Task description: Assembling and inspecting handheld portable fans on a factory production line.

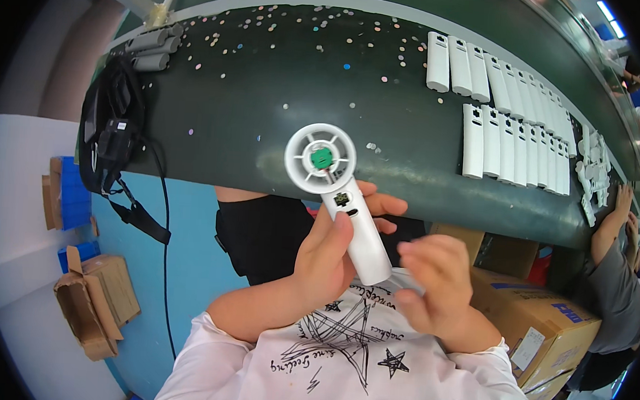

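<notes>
A white handheld fan [367, 245] is held over the table's near edge, its round head up and its handle slanting down toward my body. At the centre of the fan head sits a green round part, with thin wires below it. My left hand [325, 253] wraps round the handle, thumb on the front near a dark cross-shaped opening. Just right of the handle's lower end is my right hand [436, 284], apart from the fan, fingers loosely curled and slightly blurred; I see nothing in it.
Two rows of white handle shells [473, 140] lie at the right of the dark green table [229, 136], beside a pile of white parts [593, 169]. Grey cylinders [153, 49] and a black cabled device [115, 140] are at the left. Cardboard boxes [547, 316] stand below; another person's arm [611, 225] rests far right.
</notes>
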### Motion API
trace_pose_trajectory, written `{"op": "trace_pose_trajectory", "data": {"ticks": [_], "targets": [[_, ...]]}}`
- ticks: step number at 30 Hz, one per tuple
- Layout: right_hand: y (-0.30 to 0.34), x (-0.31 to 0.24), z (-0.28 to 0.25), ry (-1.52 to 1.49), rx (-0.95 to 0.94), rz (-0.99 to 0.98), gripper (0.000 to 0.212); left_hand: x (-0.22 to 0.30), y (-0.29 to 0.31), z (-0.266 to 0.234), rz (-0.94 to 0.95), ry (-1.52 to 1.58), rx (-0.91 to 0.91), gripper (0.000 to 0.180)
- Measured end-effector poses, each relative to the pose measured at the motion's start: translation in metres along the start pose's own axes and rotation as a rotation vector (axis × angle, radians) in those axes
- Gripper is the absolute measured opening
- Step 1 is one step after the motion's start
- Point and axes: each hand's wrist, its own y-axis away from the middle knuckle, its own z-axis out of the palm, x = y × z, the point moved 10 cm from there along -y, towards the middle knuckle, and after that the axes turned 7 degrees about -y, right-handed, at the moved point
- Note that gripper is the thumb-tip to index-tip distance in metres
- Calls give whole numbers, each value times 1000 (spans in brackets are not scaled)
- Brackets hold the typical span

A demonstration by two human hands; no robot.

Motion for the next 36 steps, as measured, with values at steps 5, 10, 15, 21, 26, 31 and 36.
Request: {"op": "trace_pose_trajectory", "data": {"ticks": [5,10,15,21,26,31,36], "targets": [[16,45,34,-801,-18,615,52,2,3,4,72,-51,-45,60],[20,40,49,-950,-28,654,50,13,6,2,17,-453,-100,80],[-2,24,18,-490,-44,319,45,20,18,-10,-107,-486,101,112],[-4,15,4,-451,61,139,47,61,20,-28,161,-434,287,127],[0,16,2,-401,58,111,47,74,23,-33,254,-503,300,125],[0,12,5,-374,3,156,48,85,27,-20,357,-691,239,115],[8,10,10,-373,-26,173,49,89,26,-14,415,-821,122,115]]}}
